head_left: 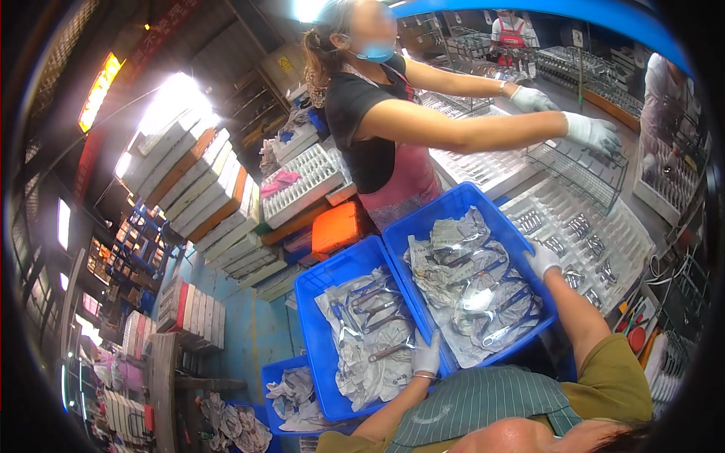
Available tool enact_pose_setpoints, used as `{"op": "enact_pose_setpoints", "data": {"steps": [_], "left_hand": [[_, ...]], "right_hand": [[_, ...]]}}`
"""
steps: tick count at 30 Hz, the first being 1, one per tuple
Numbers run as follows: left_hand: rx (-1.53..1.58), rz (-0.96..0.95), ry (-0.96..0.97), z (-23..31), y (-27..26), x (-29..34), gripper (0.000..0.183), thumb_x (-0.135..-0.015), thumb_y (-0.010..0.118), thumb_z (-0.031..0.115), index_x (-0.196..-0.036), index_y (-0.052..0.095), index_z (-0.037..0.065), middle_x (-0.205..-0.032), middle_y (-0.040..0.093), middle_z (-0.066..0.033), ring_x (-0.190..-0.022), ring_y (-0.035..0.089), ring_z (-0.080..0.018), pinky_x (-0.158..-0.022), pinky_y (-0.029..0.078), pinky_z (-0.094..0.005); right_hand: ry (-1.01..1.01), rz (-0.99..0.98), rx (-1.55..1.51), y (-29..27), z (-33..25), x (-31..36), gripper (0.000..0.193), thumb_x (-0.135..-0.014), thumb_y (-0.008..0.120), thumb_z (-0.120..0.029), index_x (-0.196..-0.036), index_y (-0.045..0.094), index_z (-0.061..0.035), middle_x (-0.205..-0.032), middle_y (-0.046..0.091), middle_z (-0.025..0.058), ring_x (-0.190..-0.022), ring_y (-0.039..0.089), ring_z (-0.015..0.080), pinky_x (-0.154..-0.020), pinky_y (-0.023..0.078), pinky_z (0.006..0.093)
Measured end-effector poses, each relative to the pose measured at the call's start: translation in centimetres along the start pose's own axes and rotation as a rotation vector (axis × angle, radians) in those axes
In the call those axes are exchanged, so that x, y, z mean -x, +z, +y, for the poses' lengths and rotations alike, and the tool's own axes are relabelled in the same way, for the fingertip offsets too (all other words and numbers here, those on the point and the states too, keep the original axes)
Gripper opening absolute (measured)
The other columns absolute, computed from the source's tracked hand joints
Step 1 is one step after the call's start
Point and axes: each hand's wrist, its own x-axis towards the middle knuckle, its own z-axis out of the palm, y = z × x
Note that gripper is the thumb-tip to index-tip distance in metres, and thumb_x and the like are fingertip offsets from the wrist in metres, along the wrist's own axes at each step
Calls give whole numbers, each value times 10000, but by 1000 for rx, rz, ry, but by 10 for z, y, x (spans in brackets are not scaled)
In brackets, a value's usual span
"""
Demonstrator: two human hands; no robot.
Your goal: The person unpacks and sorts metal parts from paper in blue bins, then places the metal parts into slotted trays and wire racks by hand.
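Observation:
Both my hands wear white gloves. My left hand [426,355] is closed on the left rim of a blue plastic bin [540,306], where it meets a second blue bin [311,340]. On the opposite rim, my right hand [542,261] grips the same right-hand bin, its fingertips partly hidden. Inside that bin, shiny curved metal hand tools [483,294] lie on crumpled newspaper [434,283]; their exact kind is unclear. The left bin holds similar tools, some with brownish handles [389,351], also on newspaper.
Across the bins, a co-worker [370,113] reaches with gloved hands over a wire basket [585,170]. White racks of metal parts [581,241] cover the bench at right. An orange crate [334,230], stacked trays [219,189] and a smaller blue bin [272,374] stand left.

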Motion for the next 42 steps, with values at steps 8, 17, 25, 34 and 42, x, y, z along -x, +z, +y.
{"op": "enact_pose_setpoints", "data": {"steps": [8, 17, 25, 34, 42], "left_hand": [[13, -7, 5, 34, -18, 16, 827, -815, 534, 471, -1416, 119, 82, -1185, 498, -298, -1068, 505, -442, -894, 403, -440], [68, -23, 134, 41, -17, 13, 814, -833, 568, 280, -1424, 57, 54, -1376, 295, -280, -1219, 387, -395, -1000, 322, -392], [258, -57, 109, 47, -18, 16, 795, -847, 558, 170, -1419, 31, 6, -1436, 199, -228, -1274, 324, -322, -1041, 258, -351], [220, -130, -40, -14, -20, -9, 761, -870, 523, 199, -1419, 32, 8, -1429, 232, -210, -1260, 339, -318, -1030, 284, -353], [189, -70, 110, 41, -16, 15, 753, -853, 509, 134, -1422, 29, 19, -1458, 147, -202, -1293, 282, -323, -1059, 244, -361]], "right_hand": [[96, -73, -3, 7, 6, -7, 515, -790, 533, -462, -1227, 514, -189, -1101, 593, 167, -1017, 559, 336, -867, 436, 399], [82, -71, 17, 11, 4, -9, 500, -807, 502, -483, -1174, 546, -146, -1068, 609, 173, -974, 588, 338, -845, 456, 412], [41, -52, 17, 3, 3, -3, 453, -832, 476, -450, -1135, 572, -128, -1065, 615, 156, -986, 590, 314, -849, 459, 400], [5, -109, -45, 30, 6, -23, 454, -819, 444, -549, -1153, 556, -264, -1039, 622, 151, -928, 604, 339, -812, 474, 406], [39, -68, 11, 16, 14, -12, 461, -831, 442, -511, -1222, 510, -276, -1054, 615, 161, -953, 598, 332, -823, 472, 413]]}}
